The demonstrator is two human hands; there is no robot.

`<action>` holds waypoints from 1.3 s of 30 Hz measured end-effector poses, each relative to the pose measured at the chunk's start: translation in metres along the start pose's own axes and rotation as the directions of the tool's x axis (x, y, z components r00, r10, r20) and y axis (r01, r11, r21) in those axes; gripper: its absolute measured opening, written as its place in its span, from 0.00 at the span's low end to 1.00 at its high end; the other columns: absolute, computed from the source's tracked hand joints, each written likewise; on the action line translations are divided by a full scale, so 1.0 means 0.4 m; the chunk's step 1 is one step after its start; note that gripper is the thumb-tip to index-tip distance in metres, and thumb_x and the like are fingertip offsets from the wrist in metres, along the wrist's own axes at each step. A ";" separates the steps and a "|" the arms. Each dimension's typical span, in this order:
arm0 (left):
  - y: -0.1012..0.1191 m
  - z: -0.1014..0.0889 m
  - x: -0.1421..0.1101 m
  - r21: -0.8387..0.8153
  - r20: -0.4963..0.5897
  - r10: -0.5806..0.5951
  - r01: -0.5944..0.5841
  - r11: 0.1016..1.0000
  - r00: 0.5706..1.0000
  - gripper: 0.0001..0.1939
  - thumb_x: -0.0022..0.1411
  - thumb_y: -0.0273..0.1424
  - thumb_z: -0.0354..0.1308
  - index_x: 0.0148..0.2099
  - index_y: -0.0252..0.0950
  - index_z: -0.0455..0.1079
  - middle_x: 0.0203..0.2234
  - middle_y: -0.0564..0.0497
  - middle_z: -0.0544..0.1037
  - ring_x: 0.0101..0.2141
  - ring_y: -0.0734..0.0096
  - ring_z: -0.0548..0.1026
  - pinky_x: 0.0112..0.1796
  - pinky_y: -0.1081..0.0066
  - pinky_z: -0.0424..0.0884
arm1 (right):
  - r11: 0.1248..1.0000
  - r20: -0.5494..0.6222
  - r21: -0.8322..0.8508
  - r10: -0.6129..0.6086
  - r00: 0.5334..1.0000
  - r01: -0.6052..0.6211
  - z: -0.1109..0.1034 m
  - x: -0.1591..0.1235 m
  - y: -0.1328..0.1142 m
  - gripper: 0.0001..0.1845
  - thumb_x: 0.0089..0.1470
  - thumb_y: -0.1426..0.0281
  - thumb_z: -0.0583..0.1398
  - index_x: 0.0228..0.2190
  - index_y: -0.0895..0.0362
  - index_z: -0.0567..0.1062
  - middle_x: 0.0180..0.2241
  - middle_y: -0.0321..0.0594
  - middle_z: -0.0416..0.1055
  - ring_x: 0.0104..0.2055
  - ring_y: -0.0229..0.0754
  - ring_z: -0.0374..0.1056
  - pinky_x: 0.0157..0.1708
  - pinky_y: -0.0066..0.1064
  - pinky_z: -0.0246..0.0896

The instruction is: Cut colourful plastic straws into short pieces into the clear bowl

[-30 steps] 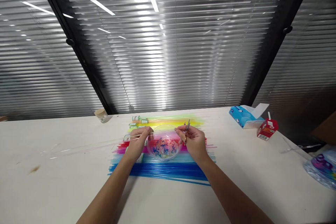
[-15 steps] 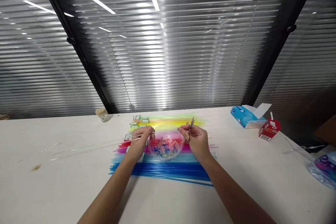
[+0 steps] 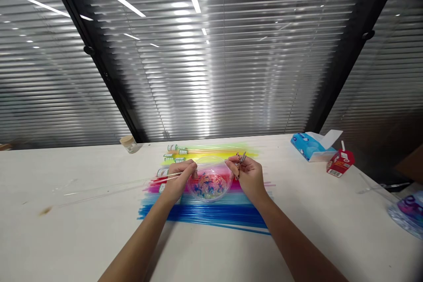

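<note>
My left hand (image 3: 180, 179) is closed in a pinch round thin clear plastic straws (image 3: 128, 182), whose long ends reach out to the left over the table. My right hand (image 3: 248, 176) holds a small pair of scissors (image 3: 241, 159), the blades pointing up; its thumb and fingertip meet near the straws' right end, though I cannot tell if they touch it. Between the hands sits a clear round bowl (image 3: 210, 199) with many small cut pieces (image 3: 209, 185) in pink, blue and other colours. Under it lie bundles of blue straws (image 3: 218, 217), red straws and yellow straws (image 3: 198, 156).
On the white table (image 3: 82, 238), a small lidded jar (image 3: 129, 143) stands at the back left. A blue tissue pack (image 3: 309, 146) and a red drink carton (image 3: 340, 163) are at the right. Farther right is a clear plastic container (image 3: 410, 211). Window blinds rise behind.
The clear straws have shifted and their far ends lie differently on the left. My right hand has tilted the scissors slightly. My left hand has moved a little to the right.
</note>
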State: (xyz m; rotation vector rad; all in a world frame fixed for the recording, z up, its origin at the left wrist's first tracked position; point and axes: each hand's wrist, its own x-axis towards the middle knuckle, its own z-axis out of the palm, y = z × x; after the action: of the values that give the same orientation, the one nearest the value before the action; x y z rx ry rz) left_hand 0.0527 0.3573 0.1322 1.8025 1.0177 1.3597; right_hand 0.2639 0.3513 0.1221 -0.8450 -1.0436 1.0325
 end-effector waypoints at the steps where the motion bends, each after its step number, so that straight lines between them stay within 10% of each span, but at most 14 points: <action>1: 0.002 0.000 0.000 0.004 0.000 -0.009 0.009 1.000 1.000 0.23 0.63 0.38 0.55 0.17 0.36 0.66 0.17 0.52 0.67 0.25 0.71 0.66 0.32 0.70 0.61 | 1.000 0.003 0.006 0.007 1.000 -0.007 -0.001 0.001 0.001 0.16 0.39 0.59 0.71 0.26 0.58 0.79 0.17 0.32 0.67 0.17 0.33 0.60 0.19 0.29 0.64; 22: 0.022 -0.003 -0.002 0.022 -0.009 -0.103 0.103 0.994 0.995 0.24 0.61 0.42 0.55 0.16 0.37 0.64 0.15 0.53 0.66 0.22 0.71 0.66 0.30 0.70 0.63 | 0.987 0.132 -0.056 0.159 0.978 -0.153 -0.028 0.015 0.013 0.17 0.31 0.61 0.75 0.23 0.59 0.81 0.16 0.35 0.68 0.17 0.33 0.59 0.18 0.27 0.57; 34: 0.010 0.014 -0.005 -0.256 -0.087 -0.226 0.198 0.946 0.970 0.16 0.48 0.36 0.70 0.41 0.36 0.77 0.22 0.53 0.78 0.27 0.69 0.76 0.34 0.69 0.73 | 0.959 0.094 0.042 0.276 0.956 -0.281 -0.032 0.019 0.022 0.18 0.33 0.62 0.75 0.23 0.60 0.78 0.16 0.33 0.67 0.14 0.30 0.55 0.15 0.24 0.46; 39: 0.006 0.010 -0.003 -0.320 -0.098 -0.203 0.162 0.934 0.974 0.11 0.49 0.36 0.71 0.34 0.35 0.79 0.20 0.53 0.78 0.24 0.72 0.76 0.30 0.71 0.73 | 0.955 0.129 0.037 0.288 0.949 -0.294 -0.031 0.021 0.023 0.19 0.33 0.61 0.75 0.24 0.61 0.78 0.17 0.33 0.67 0.14 0.29 0.54 0.15 0.23 0.44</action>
State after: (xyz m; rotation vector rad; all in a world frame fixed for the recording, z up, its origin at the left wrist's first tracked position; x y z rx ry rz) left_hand 0.0570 0.3550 0.1328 1.3692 0.9512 1.4442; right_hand 0.2748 0.3612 0.1124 -0.9167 -1.0055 1.3721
